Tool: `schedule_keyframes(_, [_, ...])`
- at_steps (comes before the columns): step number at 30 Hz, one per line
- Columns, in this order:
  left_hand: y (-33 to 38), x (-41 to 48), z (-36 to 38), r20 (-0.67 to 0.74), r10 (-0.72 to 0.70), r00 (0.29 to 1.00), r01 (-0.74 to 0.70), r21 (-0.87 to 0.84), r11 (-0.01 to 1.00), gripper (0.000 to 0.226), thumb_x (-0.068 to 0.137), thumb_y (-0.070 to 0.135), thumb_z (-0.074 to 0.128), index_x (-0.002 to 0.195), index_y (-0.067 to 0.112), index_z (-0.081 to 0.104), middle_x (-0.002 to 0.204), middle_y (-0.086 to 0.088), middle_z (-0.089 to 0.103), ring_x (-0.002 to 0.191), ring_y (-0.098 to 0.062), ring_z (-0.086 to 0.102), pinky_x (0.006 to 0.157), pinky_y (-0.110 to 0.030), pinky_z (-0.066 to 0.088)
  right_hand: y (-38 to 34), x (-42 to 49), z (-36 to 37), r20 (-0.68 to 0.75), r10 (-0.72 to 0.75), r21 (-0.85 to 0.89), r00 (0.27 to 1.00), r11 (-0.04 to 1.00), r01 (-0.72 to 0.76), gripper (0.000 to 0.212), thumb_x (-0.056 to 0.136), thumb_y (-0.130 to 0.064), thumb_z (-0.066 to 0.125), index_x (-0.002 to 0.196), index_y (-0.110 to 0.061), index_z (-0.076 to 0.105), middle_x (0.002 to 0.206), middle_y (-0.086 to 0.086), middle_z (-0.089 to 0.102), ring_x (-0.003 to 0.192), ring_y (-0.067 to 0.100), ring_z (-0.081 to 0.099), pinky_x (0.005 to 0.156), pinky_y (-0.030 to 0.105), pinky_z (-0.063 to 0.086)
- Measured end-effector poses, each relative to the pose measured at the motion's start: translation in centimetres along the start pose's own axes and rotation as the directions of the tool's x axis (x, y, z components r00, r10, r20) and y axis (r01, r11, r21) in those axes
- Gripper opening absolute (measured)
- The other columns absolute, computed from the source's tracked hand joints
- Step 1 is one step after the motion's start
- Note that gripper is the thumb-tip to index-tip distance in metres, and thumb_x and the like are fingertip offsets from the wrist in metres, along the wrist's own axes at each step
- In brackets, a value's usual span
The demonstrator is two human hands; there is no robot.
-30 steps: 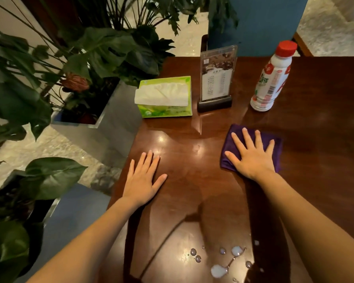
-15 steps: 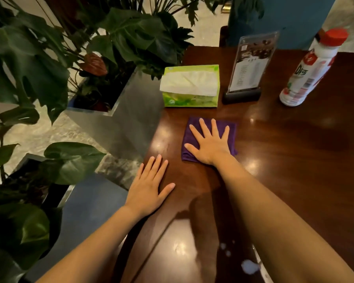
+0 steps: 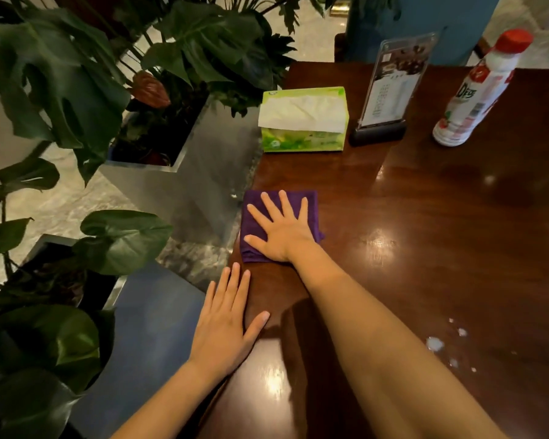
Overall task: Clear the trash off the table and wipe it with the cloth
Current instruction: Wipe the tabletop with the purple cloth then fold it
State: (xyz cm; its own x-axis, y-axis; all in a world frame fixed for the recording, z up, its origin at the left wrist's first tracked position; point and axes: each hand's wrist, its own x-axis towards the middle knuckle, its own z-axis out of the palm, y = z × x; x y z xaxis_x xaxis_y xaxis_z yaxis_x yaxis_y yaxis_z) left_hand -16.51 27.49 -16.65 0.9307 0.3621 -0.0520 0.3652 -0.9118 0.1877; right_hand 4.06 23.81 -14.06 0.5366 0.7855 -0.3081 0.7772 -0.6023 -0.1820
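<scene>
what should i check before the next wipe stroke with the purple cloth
1. Right hand flat on the purple cloth: ok.
2. Cloth lying flat on the table, at its left edge: ok.
3. Left hand flat on the table edge, apart from the cloth: ok.
4. Droplets at the near right wiped: not ok.
5. Tissue box, menu stand and bottle apart from the cloth: ok.
6. Whether the bottle is trash: cannot tell.

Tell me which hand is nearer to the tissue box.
Right. The right hand lies flat on the purple cloth, just before the tissue box; the left hand rests at the table edge, farther back.
</scene>
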Motion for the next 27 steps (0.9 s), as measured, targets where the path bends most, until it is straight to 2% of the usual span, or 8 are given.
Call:
schedule_keyframes(3, [-0.3, -2.6, 0.1, 0.028, -0.016, 0.999, 0.016, 0.011, 1.000, 0.076, 0.090, 0.067, 0.011, 0.148, 0.018, 0.009, 0.157, -0.002, 0.005, 0.143, -0.007, -0.015, 0.115, -0.027, -0.009, -1.0, -1.6, 0.7, -0.006, -0.067, -0.009, 0.998, 0.998, 0.067, 0.067, 0.091, -0.064, 0.022, 0.148, -0.039, -0.002, 0.159, -0.005, -0.013, 0.145, 0.029, -0.019, 0.110, 0.061, -0.015])
schedule_keyframes(8, [-0.1, -5.0, 0.0, 0.086, 0.041, 0.995, -0.045, 0.045, 0.998, 0.075, 0.092, 0.063, 0.017, 0.145, 0.011, 0.025, 0.154, -0.007, 0.021, 0.144, -0.015, 0.004, 0.116, -0.031, 0.001, -1.4, -4.5, 1.7, -0.017, -0.141, -0.038, 0.990, 0.989, 0.140, 0.066, 0.091, -0.064, 0.024, 0.148, -0.040, 0.001, 0.160, -0.006, -0.011, 0.146, 0.027, -0.017, 0.111, 0.060, -0.014])
schedule_keyframes(12, [0.0, -5.4, -0.1, 0.067, 0.051, 0.996, -0.052, 0.008, 0.999, 0.075, 0.092, 0.064, 0.020, 0.147, 0.013, 0.020, 0.155, -0.005, 0.017, 0.144, -0.011, -0.007, 0.115, -0.031, 0.000, -0.3, -6.6, 2.4, -0.036, -0.163, -0.036, 0.986, 0.986, 0.161, 0.065, 0.090, -0.066, 0.022, 0.148, -0.041, 0.004, 0.160, -0.008, -0.007, 0.147, 0.024, -0.013, 0.115, 0.058, -0.010])
schedule_keyframes(15, [1.4, -4.4, -0.4, 0.054, 0.120, 0.991, -0.119, -0.029, 0.992, 0.074, 0.092, 0.063, 0.022, 0.146, 0.013, 0.022, 0.154, -0.004, 0.017, 0.144, -0.012, -0.003, 0.115, -0.031, 0.001, 1.7, -7.4, 2.2, -0.031, -0.126, -0.056, 0.992, 0.991, 0.124, 0.066, 0.089, -0.067, 0.020, 0.147, -0.042, 0.003, 0.160, -0.010, -0.007, 0.147, 0.022, -0.012, 0.115, 0.056, -0.010])
schedule_keyframes(18, [3.6, -2.4, -0.2, 0.037, 0.190, 0.981, -0.187, -0.058, 0.981, 0.072, 0.093, 0.061, 0.020, 0.144, 0.011, 0.028, 0.152, -0.007, 0.024, 0.142, -0.014, 0.008, 0.115, -0.031, 0.004, 3.7, -8.0, 2.1, -0.055, -0.073, -0.042, 0.996, 0.997, 0.070, 0.075, 0.078, -0.074, 0.005, 0.146, -0.043, 0.003, 0.160, -0.011, -0.006, 0.147, 0.020, -0.011, 0.115, 0.055, -0.009])
schedule_keyframes(22, [6.1, 0.6, 0.7, 0.014, 0.222, 0.975, -0.220, -0.062, 0.973, 0.075, 0.092, 0.062, 0.014, 0.144, 0.010, 0.027, 0.151, -0.006, 0.021, 0.143, -0.019, 0.014, 0.119, -0.036, 0.009, 7.6, -8.9, 1.9, -0.107, 0.043, 0.002, 0.993, 0.999, -0.043, 0.063, 0.090, -0.066, 0.022, 0.146, -0.045, 0.005, 0.160, -0.011, -0.004, 0.147, 0.019, -0.010, 0.116, 0.054, -0.007])
schedule_keyframes(24, [6.9, 1.6, 1.0, 0.011, 0.230, 0.973, -0.229, -0.047, 0.972, 0.076, 0.090, 0.063, 0.012, 0.145, 0.011, 0.023, 0.152, -0.005, 0.017, 0.142, -0.019, 0.011, 0.118, -0.039, 0.012, 9.8, -9.6, 1.6, -0.111, 0.112, 0.028, 0.988, 0.994, -0.109, 0.061, 0.090, -0.065, 0.023, 0.145, -0.046, 0.004, 0.159, -0.012, -0.005, 0.147, 0.018, -0.010, 0.117, 0.054, -0.007])
schedule_keyframes(27, [7.2, 2.2, 1.3, 0.010, 0.229, 0.973, -0.229, -0.013, 0.973, 0.078, 0.089, 0.064, 0.011, 0.146, 0.011, 0.019, 0.154, -0.005, 0.013, 0.142, -0.018, 0.004, 0.117, -0.035, 0.001, 13.1, -11.2, 1.5, -0.103, 0.209, 0.053, 0.973, 0.977, -0.205, 0.062, 0.090, -0.066, 0.023, 0.145, -0.047, 0.003, 0.159, -0.013, -0.006, 0.147, 0.018, -0.011, 0.116, 0.053, -0.009])
